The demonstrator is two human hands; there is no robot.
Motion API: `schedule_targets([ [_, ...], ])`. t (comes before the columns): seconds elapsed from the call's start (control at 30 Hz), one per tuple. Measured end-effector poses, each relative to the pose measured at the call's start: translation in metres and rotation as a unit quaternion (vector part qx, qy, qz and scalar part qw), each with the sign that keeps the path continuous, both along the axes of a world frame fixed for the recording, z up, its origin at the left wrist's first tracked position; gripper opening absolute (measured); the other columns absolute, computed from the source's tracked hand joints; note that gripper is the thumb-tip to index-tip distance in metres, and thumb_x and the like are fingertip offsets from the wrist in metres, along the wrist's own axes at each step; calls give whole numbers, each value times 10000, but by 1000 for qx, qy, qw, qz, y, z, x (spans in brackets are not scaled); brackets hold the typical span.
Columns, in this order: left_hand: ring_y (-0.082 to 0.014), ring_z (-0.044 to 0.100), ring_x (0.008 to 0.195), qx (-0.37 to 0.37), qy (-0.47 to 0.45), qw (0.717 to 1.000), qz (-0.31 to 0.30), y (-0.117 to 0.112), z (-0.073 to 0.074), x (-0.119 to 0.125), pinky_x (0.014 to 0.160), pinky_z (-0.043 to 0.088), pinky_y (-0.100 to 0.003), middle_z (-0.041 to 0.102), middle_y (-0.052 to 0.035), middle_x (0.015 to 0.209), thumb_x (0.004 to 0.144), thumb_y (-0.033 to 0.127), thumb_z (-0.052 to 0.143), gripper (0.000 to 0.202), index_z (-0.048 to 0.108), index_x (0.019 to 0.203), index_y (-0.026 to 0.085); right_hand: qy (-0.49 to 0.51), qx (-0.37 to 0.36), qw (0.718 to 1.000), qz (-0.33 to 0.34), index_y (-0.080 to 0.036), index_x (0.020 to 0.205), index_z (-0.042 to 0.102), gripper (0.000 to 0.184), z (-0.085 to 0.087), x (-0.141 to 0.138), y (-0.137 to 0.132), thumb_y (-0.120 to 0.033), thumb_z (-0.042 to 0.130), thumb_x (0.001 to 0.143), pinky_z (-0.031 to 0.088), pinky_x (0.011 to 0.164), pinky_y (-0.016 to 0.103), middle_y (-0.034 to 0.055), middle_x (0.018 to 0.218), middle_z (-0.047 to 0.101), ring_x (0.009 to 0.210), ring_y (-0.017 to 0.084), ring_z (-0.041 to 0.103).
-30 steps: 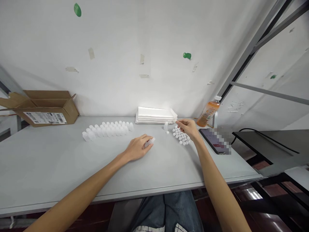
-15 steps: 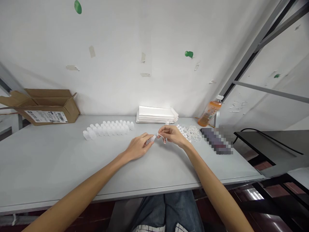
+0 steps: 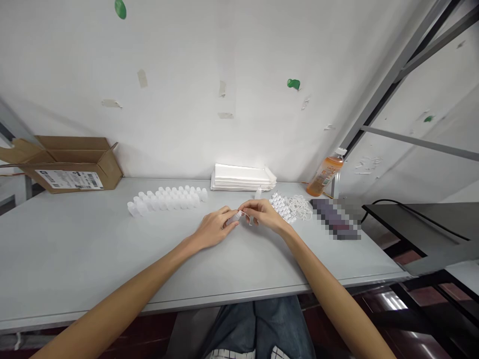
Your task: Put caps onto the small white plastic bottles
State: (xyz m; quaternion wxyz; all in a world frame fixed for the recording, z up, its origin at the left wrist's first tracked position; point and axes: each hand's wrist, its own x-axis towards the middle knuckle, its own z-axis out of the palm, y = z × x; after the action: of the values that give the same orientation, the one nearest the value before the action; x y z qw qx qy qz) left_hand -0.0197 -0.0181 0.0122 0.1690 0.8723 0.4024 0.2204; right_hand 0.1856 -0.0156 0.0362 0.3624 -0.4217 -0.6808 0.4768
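My left hand (image 3: 216, 227) is closed around a small translucent plastic bottle (image 3: 235, 217), which lies tilted with its neck to the right. At that neck, my right hand (image 3: 262, 213) pinches a thin white cord (image 3: 246, 214), whose free end hangs below the fingers. The two hands nearly meet over the table. Another small bottle (image 3: 258, 193) stands upright just behind my right hand. Right of it lie several small white and clear pieces (image 3: 281, 206) in rows, beside a heap of white cord loops (image 3: 300, 207).
Several small bottles (image 3: 168, 199) stand in rows on the grey table (image 3: 93, 249). An open cardboard box (image 3: 80, 164) is at the back left. White flat packets (image 3: 243, 178) are stacked by the wall. An orange drink bottle (image 3: 326, 173) and a blurred dark object (image 3: 335, 219) are on the right.
My right hand has moved left and slightly down, bringing the cord to the neck of the bottle. More of the upright bottle and small pieces behind it shows. My left hand has hardly moved.
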Motion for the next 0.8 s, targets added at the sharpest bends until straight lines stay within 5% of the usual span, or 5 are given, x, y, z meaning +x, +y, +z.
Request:
schedule_targets([
  [0.37, -127, 510, 641, -9, -8, 1000, 0, 2, -3, 0, 603, 386, -272, 581, -7, 859, 928, 457, 426, 338, 653, 868, 214, -21, -6, 999, 23, -150, 961, 740, 308, 1, 1, -3, -372, 635, 776, 465, 490, 239, 68, 794, 694, 683, 162, 618],
  [0.8, -132, 513, 655, -38, -31, 999, -5, 4, 0, 0, 622, 398, -275, 579, -5, 826, 931, 474, 413, 369, 695, 913, 237, -10, 9, 999, 29, -175, 1029, 740, 325, -5, 3, -1, -391, 610, 823, 508, 515, 244, 82, 926, 710, 682, 151, 645],
])
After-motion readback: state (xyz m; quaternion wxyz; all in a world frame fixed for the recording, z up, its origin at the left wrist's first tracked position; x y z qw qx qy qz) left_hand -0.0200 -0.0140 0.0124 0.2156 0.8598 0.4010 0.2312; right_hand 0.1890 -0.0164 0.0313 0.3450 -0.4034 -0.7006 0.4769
